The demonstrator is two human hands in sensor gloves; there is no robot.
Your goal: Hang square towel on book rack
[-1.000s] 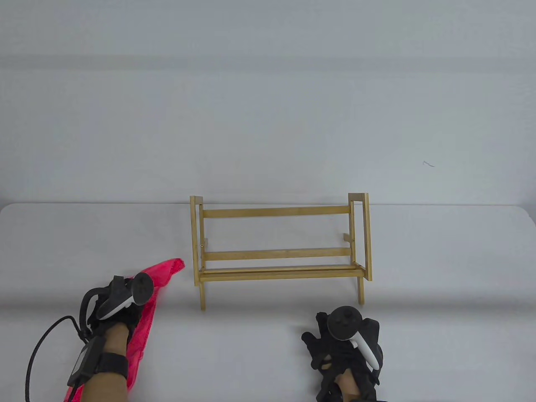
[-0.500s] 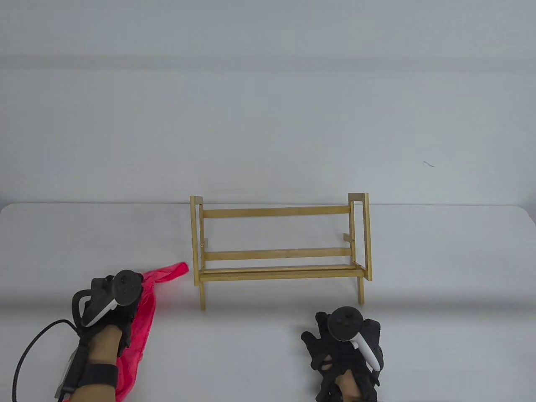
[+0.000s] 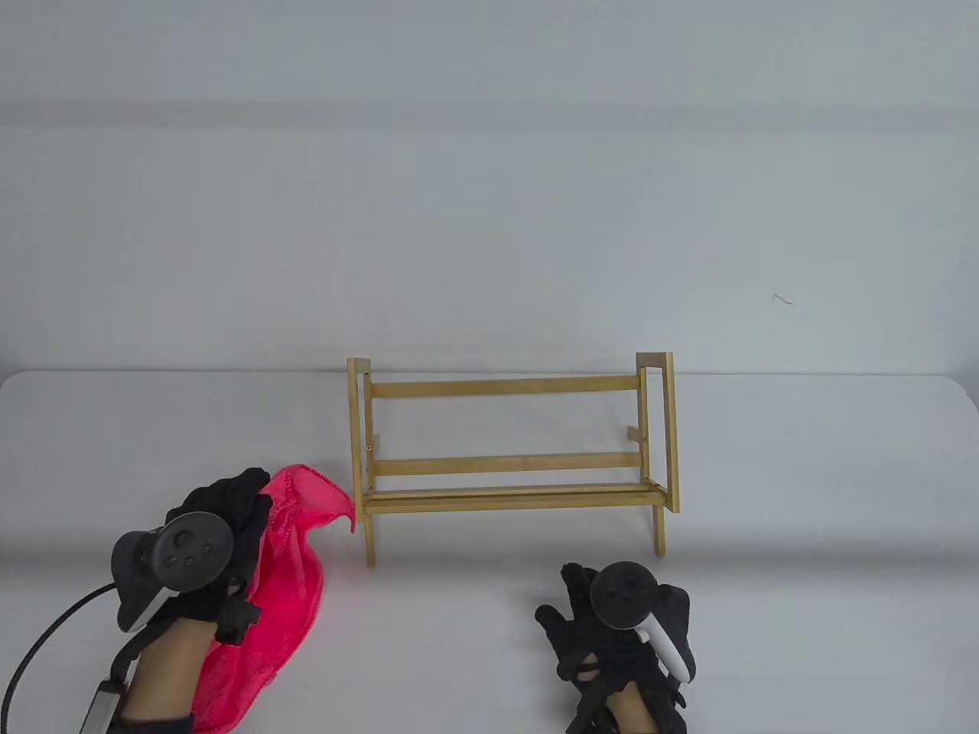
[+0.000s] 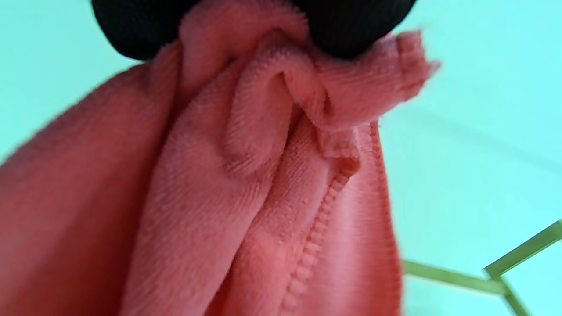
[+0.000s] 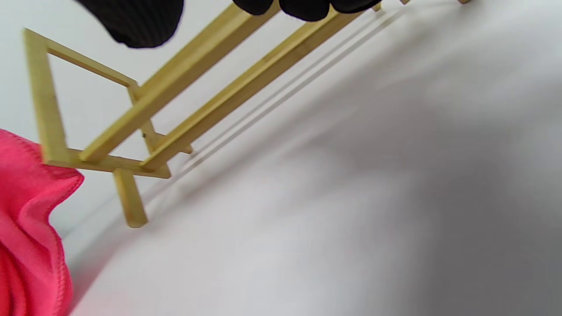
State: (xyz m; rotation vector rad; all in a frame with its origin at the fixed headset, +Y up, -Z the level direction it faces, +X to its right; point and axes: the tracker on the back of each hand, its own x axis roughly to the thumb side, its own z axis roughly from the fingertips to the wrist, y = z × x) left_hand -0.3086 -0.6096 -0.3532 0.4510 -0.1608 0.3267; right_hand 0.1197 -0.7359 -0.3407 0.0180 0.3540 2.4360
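A bright pink square towel [image 3: 287, 581] hangs bunched from my left hand [image 3: 229, 520], which grips it near its upper edge, just left of the wooden book rack [image 3: 509, 451]. The left wrist view shows the gloved fingertips [image 4: 342, 26] pinching folds of the towel [image 4: 246, 188]. The rack stands upright at the table's middle with three horizontal bars. My right hand [image 3: 581, 619] is empty, fingers spread, in front of the rack's right leg. The right wrist view shows the rack [image 5: 175, 96] and the towel's edge [image 5: 26, 228] at left.
The white table [image 3: 803, 497] runs to a far edge at the rack's back. A cable [image 3: 46, 634] trails from my left wrist at the bottom left.
My left hand has turned and lifted the towel, which now spreads wider and reaches closer to the rack's left post. My right hand has shifted slightly left.
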